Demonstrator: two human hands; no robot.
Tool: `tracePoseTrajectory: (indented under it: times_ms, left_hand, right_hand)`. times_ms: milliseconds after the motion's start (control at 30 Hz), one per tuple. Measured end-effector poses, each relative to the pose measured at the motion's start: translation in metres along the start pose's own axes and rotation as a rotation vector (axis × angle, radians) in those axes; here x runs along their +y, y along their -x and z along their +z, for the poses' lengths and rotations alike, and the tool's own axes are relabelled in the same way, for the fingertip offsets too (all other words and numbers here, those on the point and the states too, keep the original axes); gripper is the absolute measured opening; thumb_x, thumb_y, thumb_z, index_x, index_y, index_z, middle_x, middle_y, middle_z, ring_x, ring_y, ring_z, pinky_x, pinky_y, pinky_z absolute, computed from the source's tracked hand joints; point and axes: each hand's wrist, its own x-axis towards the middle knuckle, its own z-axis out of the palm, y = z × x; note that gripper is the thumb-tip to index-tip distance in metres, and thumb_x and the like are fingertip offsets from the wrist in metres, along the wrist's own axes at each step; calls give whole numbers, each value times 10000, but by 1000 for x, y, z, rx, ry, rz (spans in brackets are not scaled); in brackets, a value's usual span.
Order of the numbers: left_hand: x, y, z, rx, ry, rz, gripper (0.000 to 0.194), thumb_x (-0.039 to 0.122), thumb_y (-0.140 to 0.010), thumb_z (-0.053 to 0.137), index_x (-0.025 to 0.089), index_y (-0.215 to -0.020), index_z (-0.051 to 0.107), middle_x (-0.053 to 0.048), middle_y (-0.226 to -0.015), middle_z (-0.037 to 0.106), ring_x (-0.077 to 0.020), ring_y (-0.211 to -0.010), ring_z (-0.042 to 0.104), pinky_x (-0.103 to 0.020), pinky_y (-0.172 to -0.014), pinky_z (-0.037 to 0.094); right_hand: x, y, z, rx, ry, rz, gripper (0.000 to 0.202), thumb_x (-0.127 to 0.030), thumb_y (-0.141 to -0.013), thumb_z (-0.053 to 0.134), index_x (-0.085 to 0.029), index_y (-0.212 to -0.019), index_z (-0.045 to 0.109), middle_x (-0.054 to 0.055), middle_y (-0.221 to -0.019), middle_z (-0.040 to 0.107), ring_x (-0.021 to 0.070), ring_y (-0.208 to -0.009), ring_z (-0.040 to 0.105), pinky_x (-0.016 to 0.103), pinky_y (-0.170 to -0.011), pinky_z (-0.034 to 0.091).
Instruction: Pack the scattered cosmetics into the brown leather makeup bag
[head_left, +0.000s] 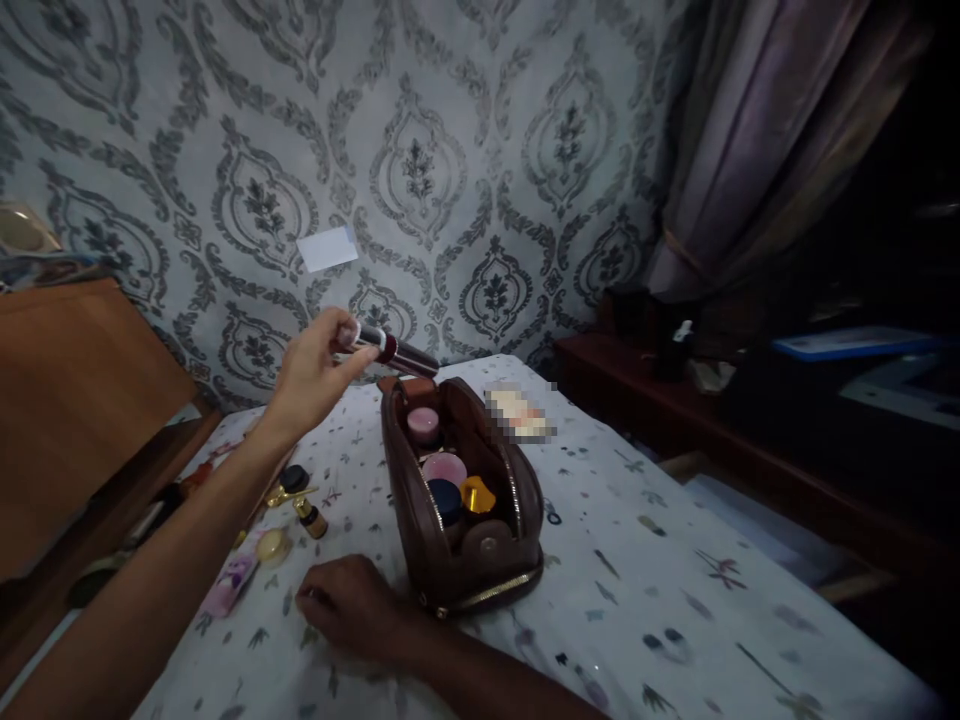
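Observation:
My left hand [319,365] is raised behind the far left end of the bag, its fingers closed round a dark cylindrical tube [409,355] with a silvery end and a deep red band. The tube points right, above the bag's far end. The brown cosmetic bag [409,500] stands unzipped on the cloth. Inside it are a small pink-lidded jar [423,424], a larger pink lid [444,468], a dark blue lid [444,499] and a golden-yellow cap [478,494]. My right hand [352,605] rests on the cloth left of the bag's near end, fingers curled in a loose fist.
Left of the bag lie a small dropper-like bottle [311,519], a cream-coloured round jar [272,546], a black-lidded jar [294,478] and a pink-purple tube [230,582]. A blurred flat item [520,413] lies right of the bag. A wooden board [82,390] stands at left.

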Motion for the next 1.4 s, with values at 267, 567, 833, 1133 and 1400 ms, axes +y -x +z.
tracePoseTrajectory:
  times_ms: [267, 567, 833, 1133, 1400]
  left_hand:
    - [-31, 69, -21, -41, -362, 4, 154, 281, -859, 566, 208, -985, 517, 4, -836, 595, -163, -758, 578, -279, -699, 462]
    - [-67, 152, 11, -542, -770, -56, 204, 126, -901, 462, 215, -1079, 507, -92, -1169, 603, -251, -1043, 585, -377, -829, 486]
    - [-65, 172, 13, -655, -775, 44, 271, 81, -858, 494, 197, -1103, 493, -104, -1157, 610, -263, -1094, 579, -451, -976, 424]
    - [-78, 181, -32, -254, -357, -57, 245, 154, -946, 360, 217, -1079, 557, -88, -1132, 652, -198, -1119, 591, -366, -1005, 443]
    - [-103, 190, -44, -234, -333, -239, 260, 338, -950, 482, 208, -1148, 588, -89, -1113, 626, -234, -1097, 575, -385, -961, 454]
  right_hand:
    - [2, 0, 0, 30, -109, -40, 157, -183, -840, 546, -183, -757, 680, -4, -709, 676, 120, -640, 564, 206, -616, 365]
    - [11, -4, 4, 422, -176, 42, 208, -222, -902, 385, -194, -876, 589, 77, -887, 642, 192, -820, 594, 296, -743, 443]
    - [41, -11, 8, 712, -253, 188, 249, -297, -871, 410, -195, -1090, 474, 128, -1074, 613, 252, -980, 599, 414, -853, 487]
    - [37, -12, 11, 683, -258, 153, 230, -256, -829, 448, -226, -1038, 539, 79, -1036, 614, 233, -1011, 567, 412, -923, 455]
    - [33, -11, 6, 663, -214, 136, 196, -215, -805, 453, -221, -976, 549, 69, -984, 600, 231, -974, 563, 402, -898, 462]
